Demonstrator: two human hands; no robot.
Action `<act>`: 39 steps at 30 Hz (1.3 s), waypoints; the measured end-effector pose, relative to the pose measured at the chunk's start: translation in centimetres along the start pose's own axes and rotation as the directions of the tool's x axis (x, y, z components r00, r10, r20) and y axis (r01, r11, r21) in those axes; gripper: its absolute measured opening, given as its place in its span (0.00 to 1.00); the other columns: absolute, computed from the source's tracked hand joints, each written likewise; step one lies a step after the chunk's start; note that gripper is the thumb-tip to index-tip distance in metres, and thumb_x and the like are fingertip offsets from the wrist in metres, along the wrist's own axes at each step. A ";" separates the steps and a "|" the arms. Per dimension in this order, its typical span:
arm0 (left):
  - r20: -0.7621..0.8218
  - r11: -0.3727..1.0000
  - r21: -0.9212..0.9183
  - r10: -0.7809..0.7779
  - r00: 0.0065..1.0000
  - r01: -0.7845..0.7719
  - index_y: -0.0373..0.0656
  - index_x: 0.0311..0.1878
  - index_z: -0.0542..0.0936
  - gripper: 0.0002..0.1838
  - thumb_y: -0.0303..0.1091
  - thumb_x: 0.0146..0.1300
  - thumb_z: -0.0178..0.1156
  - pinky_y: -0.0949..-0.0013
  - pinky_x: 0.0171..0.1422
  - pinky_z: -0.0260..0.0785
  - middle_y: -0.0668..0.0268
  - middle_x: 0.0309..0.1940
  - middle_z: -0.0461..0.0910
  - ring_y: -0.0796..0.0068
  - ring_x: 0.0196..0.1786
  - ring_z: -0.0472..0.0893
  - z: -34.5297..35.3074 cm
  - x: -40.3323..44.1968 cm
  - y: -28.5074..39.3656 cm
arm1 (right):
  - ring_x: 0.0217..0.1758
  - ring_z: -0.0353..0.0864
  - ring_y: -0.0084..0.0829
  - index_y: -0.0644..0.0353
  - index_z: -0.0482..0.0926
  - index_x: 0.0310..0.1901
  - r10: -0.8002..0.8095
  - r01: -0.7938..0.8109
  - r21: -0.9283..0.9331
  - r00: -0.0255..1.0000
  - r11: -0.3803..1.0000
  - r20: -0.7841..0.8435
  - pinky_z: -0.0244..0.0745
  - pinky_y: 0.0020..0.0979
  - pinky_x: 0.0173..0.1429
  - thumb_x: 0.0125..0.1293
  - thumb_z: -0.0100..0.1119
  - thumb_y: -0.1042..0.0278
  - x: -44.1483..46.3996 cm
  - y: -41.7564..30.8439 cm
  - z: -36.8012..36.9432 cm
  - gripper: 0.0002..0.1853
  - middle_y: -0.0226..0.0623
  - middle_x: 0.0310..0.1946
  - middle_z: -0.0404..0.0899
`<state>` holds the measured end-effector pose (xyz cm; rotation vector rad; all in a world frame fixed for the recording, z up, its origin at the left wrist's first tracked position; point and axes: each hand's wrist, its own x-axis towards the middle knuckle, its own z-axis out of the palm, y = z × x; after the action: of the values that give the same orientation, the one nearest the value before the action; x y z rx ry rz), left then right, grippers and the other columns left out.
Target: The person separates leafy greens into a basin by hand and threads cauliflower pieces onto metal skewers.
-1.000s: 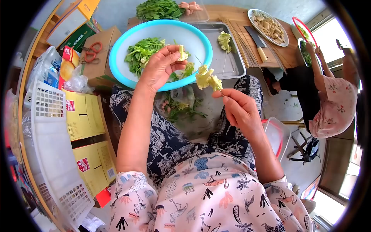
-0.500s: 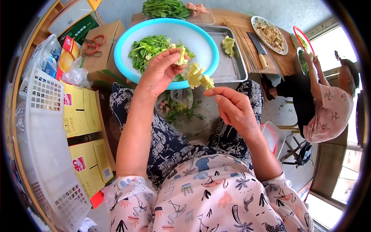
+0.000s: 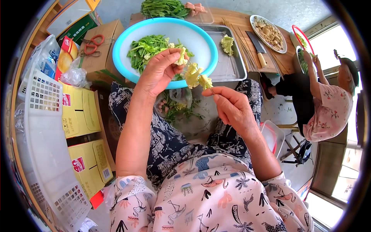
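My left hand (image 3: 161, 71) pinches a pale cauliflower piece (image 3: 181, 57) over the near rim of a blue-rimmed basin (image 3: 119, 58). My right hand (image 3: 234, 106) is closed on a thin skewer (image 3: 212, 91), which carries yellow-green cauliflower pieces (image 3: 195, 75). The skewer's far end is at the piece in my left hand; whether it has gone in is hard to see. Green leaves and cauliflower bits (image 3: 147, 51) lie in the basin. On the metal tray (image 3: 232, 69) to its right rests another skewered cauliflower piece (image 3: 227, 44).
Loose skewers (image 3: 242, 46), a knife (image 3: 256, 48) and an oval plate of food (image 3: 285, 48) are on the wooden table. Red-handled scissors (image 3: 92, 45) lie on a cardboard box at the left. A co-worker (image 3: 328, 104) sits at the right. Leafy greens (image 3: 164, 8) are at the back.
My left hand's cauliflower piece and the skewer have come together. My right hand has moved slightly left with the skewer. The whole view has shifted a little.
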<state>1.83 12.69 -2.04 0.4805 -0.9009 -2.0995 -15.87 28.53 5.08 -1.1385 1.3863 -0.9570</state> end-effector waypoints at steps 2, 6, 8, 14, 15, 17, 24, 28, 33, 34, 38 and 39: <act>-0.016 1.000 0.014 0.003 1.000 -0.003 0.40 0.46 0.80 0.09 0.31 0.64 0.59 0.77 0.42 0.73 0.65 0.38 0.82 0.81 0.34 0.78 0.1 -0.1 0.1 | 0.13 0.55 0.08 0.65 0.78 0.49 0.000 0.000 -0.006 1.000 1.000 0.001 0.48 0.15 0.19 0.72 0.45 0.68 0.0 0.0 0.0 0.14 0.16 0.12 0.62; 0.026 0.999 0.050 -0.008 1.000 0.006 0.40 0.47 0.79 0.11 0.32 0.63 0.60 0.77 0.42 0.71 0.65 0.39 0.81 0.81 0.37 0.77 -0.5 -0.2 0.3 | 0.13 0.55 0.08 0.66 0.78 0.49 0.000 0.000 -0.003 1.000 1.000 0.007 0.48 0.15 0.18 0.72 0.45 0.68 -0.1 0.0 0.0 0.14 0.17 0.12 0.62; 0.067 0.999 0.046 -0.017 0.998 0.014 0.39 0.46 0.80 0.11 0.32 0.63 0.61 0.76 0.45 0.71 0.66 0.39 0.82 0.81 0.38 0.78 -0.8 -0.2 0.5 | 0.13 0.54 0.08 0.66 0.78 0.49 0.007 -0.007 0.008 1.000 1.000 0.010 0.47 0.15 0.18 0.72 0.45 0.69 -0.2 -0.1 0.1 0.14 0.17 0.12 0.61; 0.119 0.995 0.094 -0.046 0.992 0.035 0.41 0.46 0.80 0.11 0.33 0.62 0.62 0.74 0.48 0.70 0.66 0.40 0.82 0.79 0.42 0.78 -1.2 -0.5 1.0 | 0.12 0.53 0.09 0.68 0.78 0.49 0.010 -0.013 0.063 0.999 0.998 0.034 0.46 0.16 0.17 0.72 0.45 0.69 -0.3 0.1 0.0 0.14 0.17 0.11 0.61; 0.112 0.993 0.114 -0.043 0.993 0.030 0.41 0.46 0.80 0.11 0.33 0.61 0.63 0.73 0.48 0.70 0.66 0.40 0.82 0.79 0.43 0.78 -1.1 -0.5 1.0 | 0.12 0.52 0.09 0.68 0.78 0.49 0.009 -0.012 0.085 0.999 0.996 0.035 0.46 0.16 0.17 0.72 0.45 0.69 -0.3 0.1 0.0 0.14 0.17 0.11 0.60; 0.105 0.991 0.133 -0.041 0.994 0.027 0.41 0.46 0.80 0.11 0.33 0.61 0.63 0.73 0.49 0.70 0.67 0.40 0.82 0.79 0.43 0.78 -1.0 -0.5 1.0 | 0.11 0.52 0.09 0.68 0.78 0.49 0.007 -0.011 0.093 0.999 0.996 0.041 0.45 0.16 0.17 0.72 0.45 0.69 -0.2 0.0 0.0 0.14 0.17 0.10 0.60; 0.113 0.983 0.173 -0.088 0.990 0.067 0.42 0.44 0.79 0.12 0.34 0.59 0.65 0.74 0.50 0.71 0.69 0.41 0.81 0.81 0.42 0.77 -0.4 -0.8 0.9 | 0.11 0.51 0.09 0.68 0.78 0.49 0.006 -0.012 0.115 0.999 0.993 0.053 0.44 0.17 0.17 0.72 0.44 0.67 0.2 0.0 0.5 0.15 0.17 0.10 0.59; 0.136 0.979 0.188 -0.110 0.985 0.083 0.40 0.45 0.79 0.12 0.34 0.59 0.64 0.73 0.53 0.71 0.68 0.42 0.81 0.79 0.44 0.78 -0.9 -0.6 0.8 | 0.11 0.51 0.10 0.68 0.78 0.49 0.015 -0.020 0.120 0.999 0.993 0.041 0.45 0.17 0.17 0.72 0.44 0.67 0.4 0.1 0.5 0.15 0.17 0.10 0.59; 0.118 0.969 0.246 -0.066 0.991 0.035 0.40 0.48 0.78 0.15 0.37 0.62 0.63 0.74 0.51 0.72 0.68 0.43 0.80 0.79 0.43 0.79 -0.3 -0.5 0.5 | 0.11 0.51 0.10 0.68 0.77 0.49 0.034 -0.038 0.152 0.999 0.988 0.031 0.45 0.17 0.17 0.72 0.44 0.67 0.4 0.4 0.2 0.15 0.18 0.10 0.59; 0.095 0.963 0.268 -0.037 0.995 0.010 0.40 0.49 0.77 0.15 0.38 0.63 0.62 0.74 0.50 0.72 0.68 0.43 0.80 0.79 0.43 0.79 0.0 -0.5 0.4 | 0.11 0.51 0.10 0.68 0.77 0.49 0.033 -0.037 0.155 0.999 0.987 0.027 0.45 0.17 0.17 0.72 0.44 0.67 0.3 0.4 -0.1 0.15 0.18 0.10 0.59; 0.046 0.953 0.303 0.010 0.999 -0.024 0.39 0.51 0.77 0.15 0.38 0.67 0.57 0.74 0.48 0.72 0.67 0.44 0.80 0.79 0.44 0.79 -1.0 0.6 0.7 | 0.12 0.53 0.10 0.67 0.78 0.49 0.016 -0.010 0.208 0.999 0.978 -0.028 0.47 0.17 0.18 0.72 0.45 0.68 -0.7 1.3 -2.1 0.15 0.18 0.11 0.60; 0.048 0.951 0.307 0.007 0.999 -0.021 0.39 0.51 0.77 0.15 0.38 0.67 0.57 0.74 0.48 0.72 0.67 0.44 0.80 0.79 0.44 0.79 -1.1 1.2 0.9 | 0.13 0.54 0.10 0.66 0.78 0.49 -0.005 0.018 0.207 0.998 0.978 -0.061 0.48 0.17 0.18 0.72 0.45 0.68 -1.0 1.6 -2.8 0.14 0.18 0.12 0.60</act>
<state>2.23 10.88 -2.17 0.5851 -1.2646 -1.9712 -18.85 29.75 4.07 -0.9689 1.2949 -1.1243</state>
